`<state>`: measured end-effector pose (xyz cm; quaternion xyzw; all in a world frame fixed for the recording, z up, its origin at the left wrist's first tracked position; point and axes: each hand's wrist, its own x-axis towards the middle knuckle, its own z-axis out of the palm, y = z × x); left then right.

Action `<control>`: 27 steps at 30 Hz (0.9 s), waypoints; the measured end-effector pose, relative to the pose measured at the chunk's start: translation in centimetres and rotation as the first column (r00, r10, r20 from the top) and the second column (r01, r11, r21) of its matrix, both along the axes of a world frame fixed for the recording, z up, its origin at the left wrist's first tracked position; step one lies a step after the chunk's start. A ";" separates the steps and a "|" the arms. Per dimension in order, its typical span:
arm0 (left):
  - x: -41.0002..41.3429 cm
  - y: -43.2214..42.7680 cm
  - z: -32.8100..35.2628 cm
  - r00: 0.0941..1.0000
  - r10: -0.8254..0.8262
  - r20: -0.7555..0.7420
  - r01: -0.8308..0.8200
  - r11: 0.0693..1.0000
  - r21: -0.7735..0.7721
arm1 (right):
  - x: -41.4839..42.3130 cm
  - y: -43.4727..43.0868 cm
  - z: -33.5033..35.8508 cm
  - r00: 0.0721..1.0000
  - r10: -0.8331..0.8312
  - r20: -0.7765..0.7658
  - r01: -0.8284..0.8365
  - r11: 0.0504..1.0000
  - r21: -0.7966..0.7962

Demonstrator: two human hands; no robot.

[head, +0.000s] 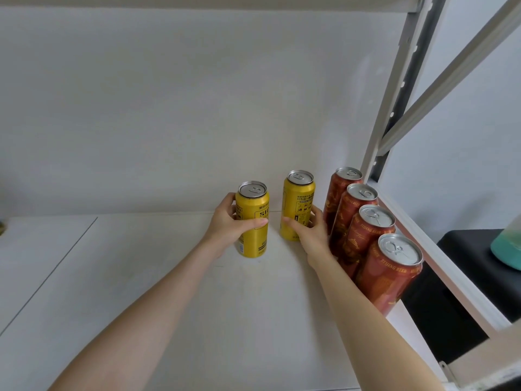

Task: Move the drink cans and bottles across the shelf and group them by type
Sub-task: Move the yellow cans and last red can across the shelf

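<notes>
Left hand [229, 221] grip wrapped around one yellow can [251, 218], right hand [307, 230] grip around another [298, 204]

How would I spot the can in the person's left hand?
Start at the row of four red cans along the shelf's right edge. Two yellow cans stand left of them. The left hand grips the yellow can farther from the red row and nearer the camera.

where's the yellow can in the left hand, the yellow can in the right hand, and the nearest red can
left yellow can [255, 235], head view, on its label below the thumb
right yellow can [299, 201], head view, on its upper label
nearest red can [390, 280], head view, mid-body under the rim
</notes>
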<state>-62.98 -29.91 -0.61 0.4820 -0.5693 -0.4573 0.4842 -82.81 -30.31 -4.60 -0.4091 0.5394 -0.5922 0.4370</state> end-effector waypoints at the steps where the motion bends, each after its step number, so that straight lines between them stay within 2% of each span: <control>1: 0.0 0.1 0.0 1.000 -0.003 -0.003 0.003 1.000 0.005 | 0.0 0.5 -0.1 1.000 -0.008 0.018 0.008 1.000 0.010; 6: 0.4 0.7 0.2 0.999 -0.031 -0.027 0.033 0.997 0.074 | 0.2 3.6 -0.2 0.995 -0.067 0.072 0.063 0.996 0.055; 9: 1.1 1.0 0.4 0.996 -0.054 -0.077 0.064 0.989 0.136 | 0.8 5.4 -1.0 0.994 -0.102 -0.027 0.103 0.993 0.050; 14: 1.2 1.5 0.6 0.997 -0.020 -0.071 0.032 0.984 0.178 | 3.2 6.3 -1.4 0.979 0.128 -0.161 -0.124 0.992 0.037; 18: 0.9 1.9 0.7 0.998 -0.056 -0.036 0.061 0.985 0.164 | 4.0 5.6 -0.9 0.960 0.247 -0.128 -0.245 0.969 0.036; 22: 0.0 2.7 0.5 0.994 -0.105 -0.027 0.109 0.980 0.169 | 3.7 6.0 -0.8 0.961 0.255 -0.110 -0.259 0.966 -0.023; 27: -1.7 3.7 0.5 0.985 -0.170 -0.045 0.175 0.967 0.187 | 2.1 7.9 -1.0 0.971 0.220 -0.097 -0.222 0.975 -0.009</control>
